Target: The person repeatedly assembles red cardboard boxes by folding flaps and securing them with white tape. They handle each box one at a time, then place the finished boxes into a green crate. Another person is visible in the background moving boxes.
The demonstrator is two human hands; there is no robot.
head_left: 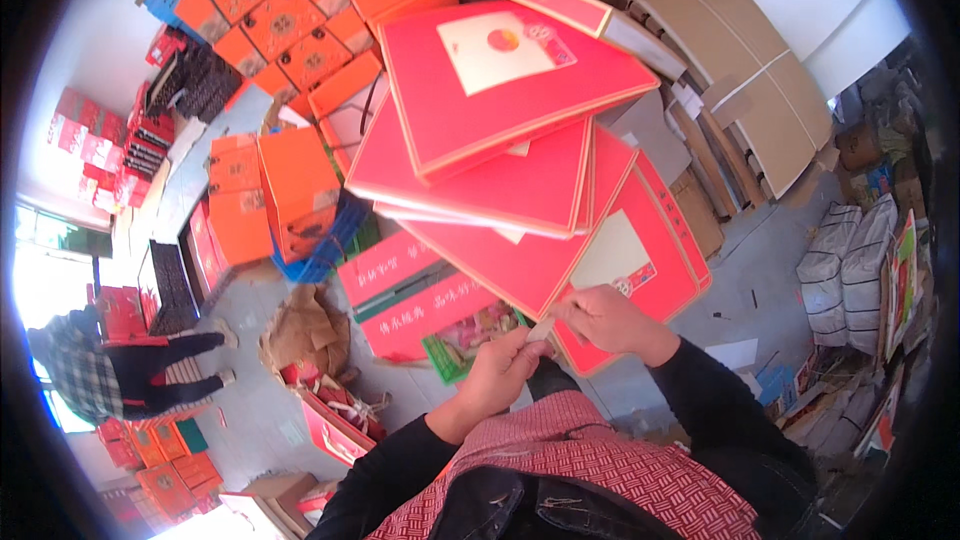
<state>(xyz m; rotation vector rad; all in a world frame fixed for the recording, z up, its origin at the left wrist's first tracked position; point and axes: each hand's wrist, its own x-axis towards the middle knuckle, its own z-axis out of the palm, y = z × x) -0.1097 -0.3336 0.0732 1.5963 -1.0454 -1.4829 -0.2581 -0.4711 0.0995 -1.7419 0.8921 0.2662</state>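
Note:
My left hand (500, 372) pinches a small pale beige strip (541, 329) between thumb and fingers. Close beside it, my right hand (612, 320) has its fingers closed at the strip's other side; what they hold is hidden. Just beyond both hands rises a skewed stack of flat red gift boxes with gold edges. Its top box (430, 105) bears a cream panel with a round orange picture. A lower red box (610, 255) reaches toward me, and my right hand is over its near corner. A green crate (447, 360) with small wrapped items lies next to my left hand.
Orange boxes (245, 185) stand to the left, with more piled at the far left. Strapped flat cardboard (755, 80) leans at the far right, above wrapped white bundles (848, 265). A crumpled brown paper bag (305, 330) is on the floor. Another person (100, 365) bends at the left.

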